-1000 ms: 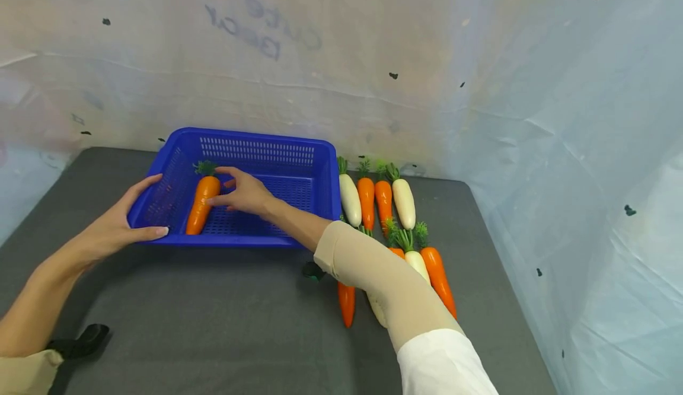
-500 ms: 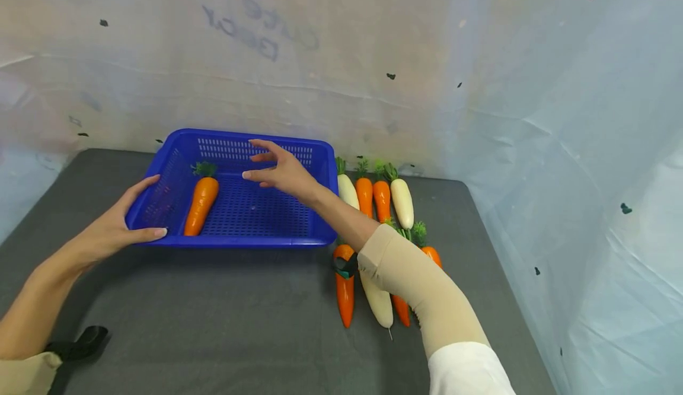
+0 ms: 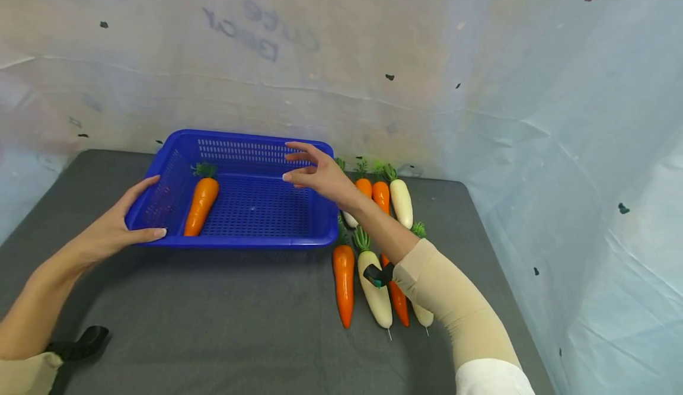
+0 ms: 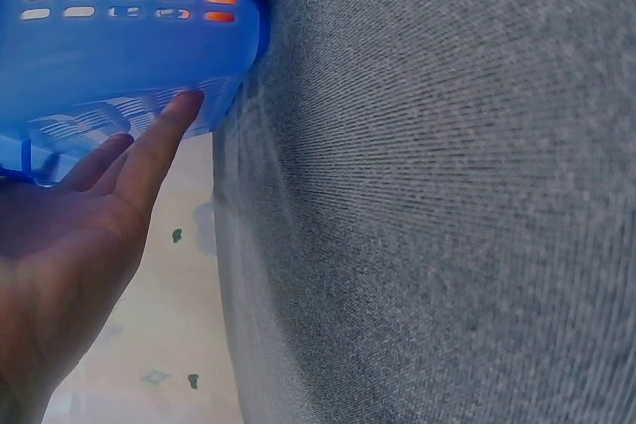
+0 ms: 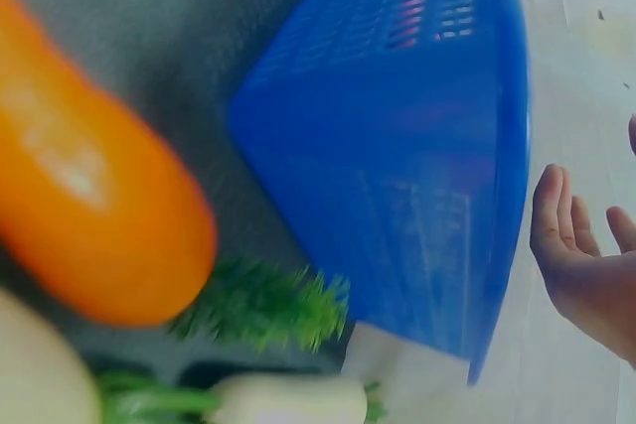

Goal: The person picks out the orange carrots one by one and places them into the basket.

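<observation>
- Lying at nine o'clock in the blue basket (image 3: 251, 241): a glossy orange carrot (image 3: 203, 206), top frilly green
- Left hand (image 3: 116, 224), spread, holds the eight-o'clock corner
- Right hand (image 3: 322, 175), loosely parted, empty, above three o'clock

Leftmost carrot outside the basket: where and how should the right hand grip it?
Probably from above, pinching across the carrot near its thick leafy end: it lies flat, tapering away from the basket. Grey cloth gives its left side room; a white radish lies close on the right.

Soft, even light across the head view; at nine o'clock in the right-wrist view, a carrot (image 5: 109, 215) blurs (glare and all)!
</observation>
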A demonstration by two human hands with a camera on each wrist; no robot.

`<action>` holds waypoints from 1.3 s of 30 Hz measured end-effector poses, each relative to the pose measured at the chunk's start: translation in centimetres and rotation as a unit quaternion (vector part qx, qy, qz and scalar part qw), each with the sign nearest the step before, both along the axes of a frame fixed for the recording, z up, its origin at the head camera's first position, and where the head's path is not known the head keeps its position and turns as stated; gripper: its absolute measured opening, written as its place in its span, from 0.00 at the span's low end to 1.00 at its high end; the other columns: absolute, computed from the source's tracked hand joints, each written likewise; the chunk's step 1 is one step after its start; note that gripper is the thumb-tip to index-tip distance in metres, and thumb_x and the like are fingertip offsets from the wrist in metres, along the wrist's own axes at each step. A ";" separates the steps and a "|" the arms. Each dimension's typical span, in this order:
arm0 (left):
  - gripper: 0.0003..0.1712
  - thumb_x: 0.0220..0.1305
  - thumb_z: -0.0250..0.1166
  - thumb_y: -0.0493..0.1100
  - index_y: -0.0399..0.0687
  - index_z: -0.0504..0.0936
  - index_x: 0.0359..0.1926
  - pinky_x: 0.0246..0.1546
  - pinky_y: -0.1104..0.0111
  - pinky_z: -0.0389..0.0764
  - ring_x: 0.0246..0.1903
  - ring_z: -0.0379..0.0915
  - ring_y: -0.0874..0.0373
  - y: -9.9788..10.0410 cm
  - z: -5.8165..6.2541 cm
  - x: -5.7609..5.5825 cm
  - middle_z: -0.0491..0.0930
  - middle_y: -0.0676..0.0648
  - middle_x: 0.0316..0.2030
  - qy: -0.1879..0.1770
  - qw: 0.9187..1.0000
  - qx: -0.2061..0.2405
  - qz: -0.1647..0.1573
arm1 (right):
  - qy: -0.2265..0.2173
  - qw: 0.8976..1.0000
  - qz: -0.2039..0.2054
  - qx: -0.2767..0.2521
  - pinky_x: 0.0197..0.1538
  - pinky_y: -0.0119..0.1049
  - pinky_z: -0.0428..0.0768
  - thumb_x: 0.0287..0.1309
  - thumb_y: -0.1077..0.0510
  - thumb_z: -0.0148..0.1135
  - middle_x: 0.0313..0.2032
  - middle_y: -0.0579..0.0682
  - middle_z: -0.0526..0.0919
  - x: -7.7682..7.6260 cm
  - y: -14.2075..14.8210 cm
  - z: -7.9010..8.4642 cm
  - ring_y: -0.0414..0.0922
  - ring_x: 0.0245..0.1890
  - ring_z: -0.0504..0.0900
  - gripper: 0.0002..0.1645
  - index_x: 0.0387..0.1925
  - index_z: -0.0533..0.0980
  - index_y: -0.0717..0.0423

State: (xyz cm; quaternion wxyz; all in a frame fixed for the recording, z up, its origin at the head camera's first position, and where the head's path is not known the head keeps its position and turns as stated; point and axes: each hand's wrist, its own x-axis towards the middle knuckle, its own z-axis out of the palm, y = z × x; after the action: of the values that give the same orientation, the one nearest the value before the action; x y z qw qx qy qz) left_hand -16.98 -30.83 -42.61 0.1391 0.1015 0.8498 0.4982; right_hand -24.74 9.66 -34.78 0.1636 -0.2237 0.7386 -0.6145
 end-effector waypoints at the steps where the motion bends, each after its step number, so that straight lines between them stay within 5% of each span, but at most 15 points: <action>1: 0.57 0.71 0.61 0.42 0.77 0.26 0.76 0.54 0.25 0.57 0.61 0.50 0.21 0.0 0.0 0.0 0.31 0.25 0.74 0.000 1.000 0.001 0.001 | 0.002 1.000 0.002 -0.003 0.55 0.42 0.81 0.64 0.60 0.65 0.67 0.56 0.69 0.2 0.5 0.0 0.49 0.54 0.81 0.39 0.73 0.62 0.47; 23: 0.57 0.70 0.62 0.43 0.78 0.27 0.76 0.53 0.24 0.57 0.62 0.47 0.20 0.0 -0.1 0.0 0.29 0.27 0.74 -0.005 1.000 0.003 0.010 | 0.030 0.998 -0.029 0.045 0.59 0.51 0.78 0.65 0.65 0.63 0.68 0.60 0.68 4.2 9.3 -1.3 0.62 0.63 0.72 0.36 0.72 0.63 0.55; 31: 0.57 0.71 0.62 0.44 0.79 0.26 0.76 0.53 0.24 0.56 0.62 0.47 0.19 -0.1 -0.1 -0.1 0.28 0.26 0.74 -0.012 1.000 0.001 0.010 | 0.022 0.996 -0.066 0.064 0.59 0.45 0.78 0.65 0.60 0.64 0.65 0.50 0.72 6.5 13.3 -1.9 0.59 0.64 0.71 0.32 0.69 0.68 0.49; 39: 0.55 0.71 0.61 0.44 0.79 0.27 0.76 0.53 0.24 0.57 0.62 0.47 0.20 -0.1 -0.2 -0.1 0.28 0.26 0.74 -0.012 1.000 0.005 0.008 | 0.036 0.993 -0.085 0.079 0.54 0.39 0.81 0.66 0.59 0.64 0.67 0.60 0.69 8.7 16.8 -2.5 0.61 0.64 0.70 0.33 0.70 0.66 0.54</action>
State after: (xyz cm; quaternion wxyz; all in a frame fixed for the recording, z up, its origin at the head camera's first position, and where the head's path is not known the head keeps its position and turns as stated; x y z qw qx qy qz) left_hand -17.06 -30.94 -42.79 0.1450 0.0893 0.8462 0.5050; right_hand -16.09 26.48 -37.24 0.1010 -0.1685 0.8068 -0.5573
